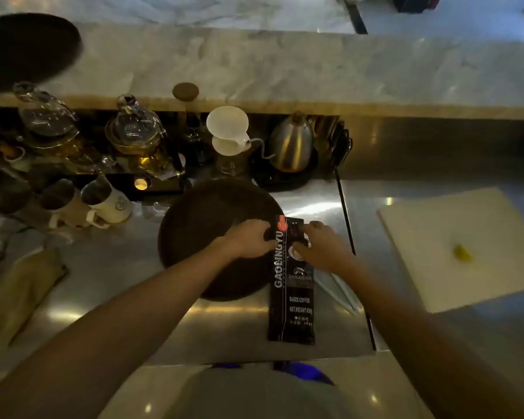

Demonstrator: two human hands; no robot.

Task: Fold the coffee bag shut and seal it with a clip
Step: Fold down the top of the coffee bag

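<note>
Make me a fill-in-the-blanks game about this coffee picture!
1. Both hands, left hand and right hand, touch the far end of the black ____ bag.
2. The bag's far end lies over the edge of a round, dark ____.
3. The white cutting board lies on the person's ____ side.
4. The metal kettle stands ____ the bag, farther from the person.

Missing words: coffee; tray; right; behind

A black coffee bag (pixel 291 285) is showing white lettering and a red-orange top label, lying beside a dark brown round tray (pixel 212 237) on a silvery desk (pixel 109 285).
</note>
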